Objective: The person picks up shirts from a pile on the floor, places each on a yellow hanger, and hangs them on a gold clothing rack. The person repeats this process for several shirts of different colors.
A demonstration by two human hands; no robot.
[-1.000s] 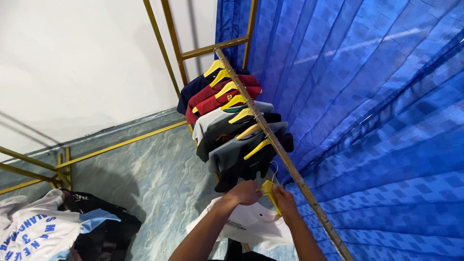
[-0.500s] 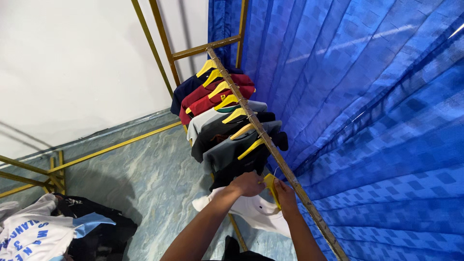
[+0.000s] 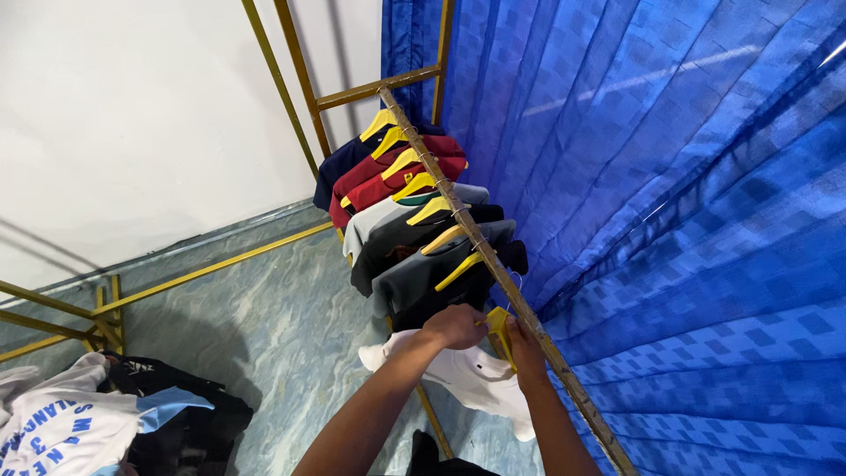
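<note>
The person stands close to the long brass-coloured metal clothes rail [image 3: 458,216], which runs along the pleated blue curtain [image 3: 670,220]. Both hands are up at the near end of the row. The left hand [image 3: 454,324] is closed around the shoulder of a yellow plastic hanger [image 3: 499,328], and a white cotton shirt [image 3: 471,375] hangs from this hanger below the hands. The right hand [image 3: 527,353] is on the other side of the hanger, next to the rail; its fingers are curled, but I cannot tell if they pinch the hook or only rest against the rail. The hook itself is hidden between the hands, so it is not clear whether it sits on the rail already.

Further along the rail hang the other garments on yellow hangers, packed closely: a grey shirt [image 3: 423,273] nearest, then black [image 3: 397,238], light grey, dark red [image 3: 388,181] and navy. On the pale marbled floor [image 3: 264,326], low at the left, lies a heap of unhung clothes [image 3: 97,423], white with blue print and black.

In my judgement, the step in hand is setting the white shirt on the rail beside the grey one. The next move calls for a check that the hook is over the bar before both hands let go, and that the shirt hangs straight and does not slip from the hanger.
</note>
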